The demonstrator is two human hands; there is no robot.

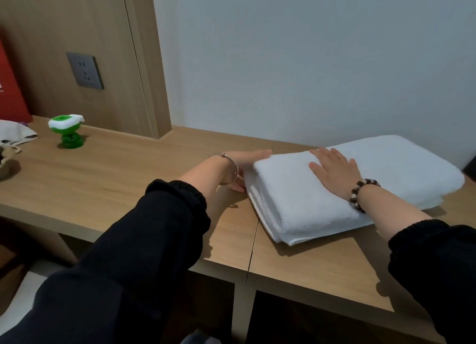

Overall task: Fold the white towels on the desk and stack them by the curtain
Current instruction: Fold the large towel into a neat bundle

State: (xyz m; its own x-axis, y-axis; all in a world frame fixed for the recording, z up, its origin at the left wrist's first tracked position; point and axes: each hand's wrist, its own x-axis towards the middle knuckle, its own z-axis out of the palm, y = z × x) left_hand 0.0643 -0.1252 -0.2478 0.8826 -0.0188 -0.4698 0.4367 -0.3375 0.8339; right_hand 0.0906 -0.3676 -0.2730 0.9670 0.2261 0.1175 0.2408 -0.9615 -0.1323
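- Lying folded on the right part of the wooden desk point(123, 186), the white towels point(391, 171) form a thick, layered pile. Its far edge is close to the pale wall point(309, 60).
- Under the desk top, open bays point(309, 325) show only darkness; what they hold cannot be told.
- At the far left edge a pale cloth bag point(14, 134) lies slumped on the desk, with a red panel point(10, 91) standing behind it. The bag's contents are hidden.
- The left hand point(248, 167) is set edge-on against the pile's left side. Its fingers are straight and together, pressing the towel edge and grasping nothing.
- The right hand point(334, 171) lies palm-down on top of the pile. Its fingers are extended and a little spread, resting flat on the cloth with nothing gripped.
- A silver bangle point(229, 171) circles the left wrist and a bead bracelet point(362, 193) the right; both arms wear black sleeves.
- A small green and white object point(68, 131) stands on the desk well apart from the towels, below a grey wall socket point(85, 71).
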